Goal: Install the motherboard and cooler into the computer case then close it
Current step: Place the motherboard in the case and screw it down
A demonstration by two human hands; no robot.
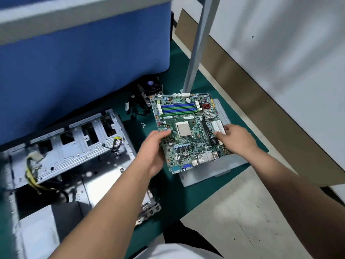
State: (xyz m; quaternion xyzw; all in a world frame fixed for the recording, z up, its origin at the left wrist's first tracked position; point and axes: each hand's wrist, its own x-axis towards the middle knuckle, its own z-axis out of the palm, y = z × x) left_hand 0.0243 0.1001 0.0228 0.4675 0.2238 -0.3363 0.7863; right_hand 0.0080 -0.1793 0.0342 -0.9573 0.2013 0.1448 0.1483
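hands, left (155,146) and right (237,137), grip the flat green motherboard (188,131) by opposite edges (square silver chip centred).

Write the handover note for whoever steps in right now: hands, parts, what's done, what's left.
Left hand: gripping the motherboard by its left edge.
Right hand: gripping its right edge.
The board is above the grey side panel lying on the green mat; whether it is lifted or resting, I cannot tell.
Cooler: on the mat behind the board, not mounted; the CPU is bare.
Case: open, on the left, with loose cables inside.
Done: nothing installed yet.
Left: seat the board in the case, fit the cooler, close with the panel.
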